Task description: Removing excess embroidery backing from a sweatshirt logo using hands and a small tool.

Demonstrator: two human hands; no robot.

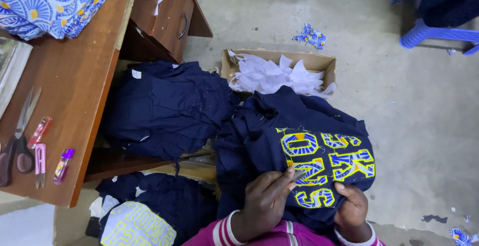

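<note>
A navy garment (pixel 279 131) with blue-and-yellow patterned appliqué letters lies on my lap. My left hand (pixel 264 201) rests on the fabric beside the letters, fingers pinched around a small thin tool at the lettering's edge. My right hand (pixel 352 206) grips the garment's lower right edge, thumb pressed on the cloth near the bottom letter. Both wrists show pink striped cuffs.
A pile of navy garments (pixel 164 106) lies to the left. A cardboard box (pixel 327 64) holds white scraps. On the wooden table (pixel 75 76) are scissors (pixel 17 136), small clippers, lighters and patterned blue fabric (pixel 55 1). A blue plastic chair (pixel 439 31) stands far right on concrete floor.
</note>
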